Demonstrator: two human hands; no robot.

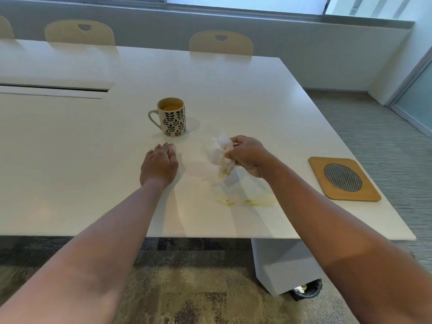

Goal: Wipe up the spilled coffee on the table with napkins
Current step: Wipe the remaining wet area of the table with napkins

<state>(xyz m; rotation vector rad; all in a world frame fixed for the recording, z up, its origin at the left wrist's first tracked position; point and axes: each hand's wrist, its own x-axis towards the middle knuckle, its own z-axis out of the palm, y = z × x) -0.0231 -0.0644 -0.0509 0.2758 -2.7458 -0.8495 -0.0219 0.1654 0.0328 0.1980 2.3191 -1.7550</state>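
Observation:
A crumpled white napkin (219, 155), stained yellow-brown at its lower end, is gripped in my right hand (247, 156) just above the white table (70, 171). Thin yellowish coffee streaks (245, 201) lie on the table nearer me, below the napkin. My left hand (160, 164) rests palm down on the table left of the napkin, with its fingers curled; something pale may sit under the fingertips, but I cannot tell. A cream mug (171, 118) with a black leaf pattern holds coffee and stands upright beyond my left hand.
A wooden trivet (343, 178) with a metal mesh centre lies near the table's right edge. Cream chairs (221, 43) line the far side. A cable slot (53, 88) runs along the table's left. A dark waste bin (308, 289) sits under the table.

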